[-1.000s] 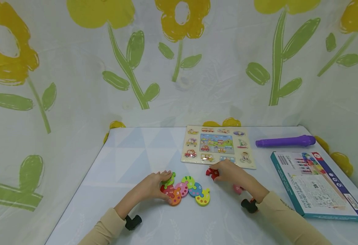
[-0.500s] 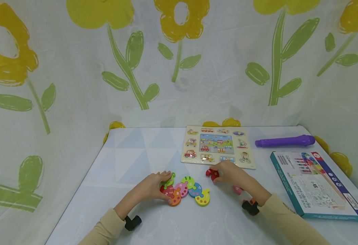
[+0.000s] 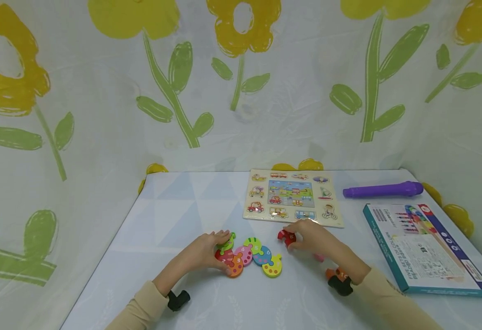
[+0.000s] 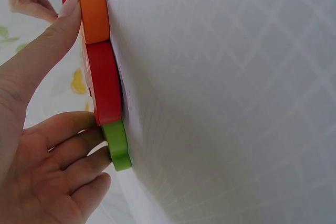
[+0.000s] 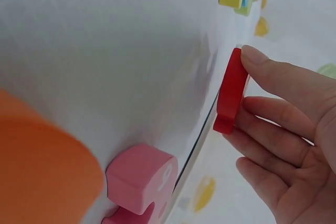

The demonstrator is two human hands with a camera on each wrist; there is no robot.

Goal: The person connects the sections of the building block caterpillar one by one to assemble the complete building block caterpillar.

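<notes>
A chain of colourful numbered puzzle pieces (image 3: 262, 256) lies joined on the table, from a green piece (image 3: 226, 246) at the left to a yellow one (image 3: 272, 267). My left hand (image 3: 201, 252) grips its left end; in the left wrist view the thumb touches the orange piece (image 4: 94, 11), and the fingers lie by the red (image 4: 105, 82) and green (image 4: 117, 145) pieces. To the right of the chain, apart from it, my right hand (image 3: 317, 239) pinches a separate red piece (image 3: 287, 238) between thumb and fingers, its edge facing the right wrist camera (image 5: 230, 90).
Beneath my right forearm lie a pink piece (image 3: 319, 257) and an orange piece (image 3: 330, 273). A picture puzzle board (image 3: 253, 214) is behind, with a purple microphone-shaped toy (image 3: 383, 190) and a flat box (image 3: 426, 247) on the right. A flowered cloth (image 3: 286, 114) hangs behind the table.
My right hand has shifted slightly towards me and to the right, and the red piece in it has turned a little. More of the orange piece shows by the wrist. My left hand has stayed put.
</notes>
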